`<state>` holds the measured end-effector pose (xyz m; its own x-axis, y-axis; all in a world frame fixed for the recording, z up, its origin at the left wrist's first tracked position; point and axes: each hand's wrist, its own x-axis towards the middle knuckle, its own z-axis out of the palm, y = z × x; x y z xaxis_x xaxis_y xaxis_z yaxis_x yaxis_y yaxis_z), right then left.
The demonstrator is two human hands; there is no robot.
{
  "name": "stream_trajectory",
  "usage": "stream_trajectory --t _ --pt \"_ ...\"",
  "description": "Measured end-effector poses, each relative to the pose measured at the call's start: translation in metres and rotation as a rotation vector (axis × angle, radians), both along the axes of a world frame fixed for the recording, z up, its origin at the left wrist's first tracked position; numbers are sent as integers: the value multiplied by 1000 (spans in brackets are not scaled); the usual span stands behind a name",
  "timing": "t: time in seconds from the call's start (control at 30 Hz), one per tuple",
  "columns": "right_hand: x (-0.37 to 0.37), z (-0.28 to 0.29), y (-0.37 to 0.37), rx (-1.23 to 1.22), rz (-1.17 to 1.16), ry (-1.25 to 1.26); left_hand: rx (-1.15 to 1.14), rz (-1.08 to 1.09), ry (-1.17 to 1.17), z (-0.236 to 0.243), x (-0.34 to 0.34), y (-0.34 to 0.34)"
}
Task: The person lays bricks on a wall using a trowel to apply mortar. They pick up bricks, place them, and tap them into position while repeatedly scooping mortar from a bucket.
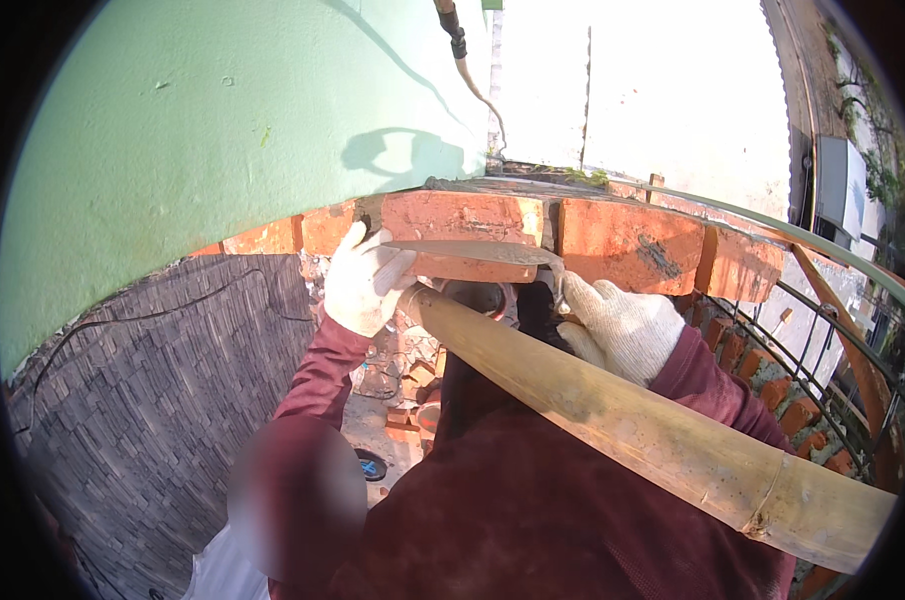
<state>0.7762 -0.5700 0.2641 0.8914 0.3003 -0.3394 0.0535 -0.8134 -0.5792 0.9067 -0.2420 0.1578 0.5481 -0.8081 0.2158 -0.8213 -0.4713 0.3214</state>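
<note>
My right hand, in a white knit glove, is closed round the handle end of a trowel. The long blade points left and lies along the front edge of an orange brick in the wall course. At that brick's left end is my left hand, gloved too, its fingers apart and touching the brick edge near the blade's tip. Grey mortar shows in the joint between this brick and another brick to its right. My fingers partly cover the brick's left corner.
A thick bamboo pole crosses in front of me, under my right arm. A green wall rises at left, above dark stone-patterned cladding. Broken bricks lie below. Metal bars stand at right; a cable hangs beyond the bricks.
</note>
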Motion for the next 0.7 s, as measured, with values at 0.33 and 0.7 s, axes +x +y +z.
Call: stream_trajectory --t 0.33,0.7 --pt "71 -6 -28 -353 68 75 91 -139 5 16 -5 -56" --pt "83 -28 29 -386 151 214 200 -128 112 25 -5 -63"
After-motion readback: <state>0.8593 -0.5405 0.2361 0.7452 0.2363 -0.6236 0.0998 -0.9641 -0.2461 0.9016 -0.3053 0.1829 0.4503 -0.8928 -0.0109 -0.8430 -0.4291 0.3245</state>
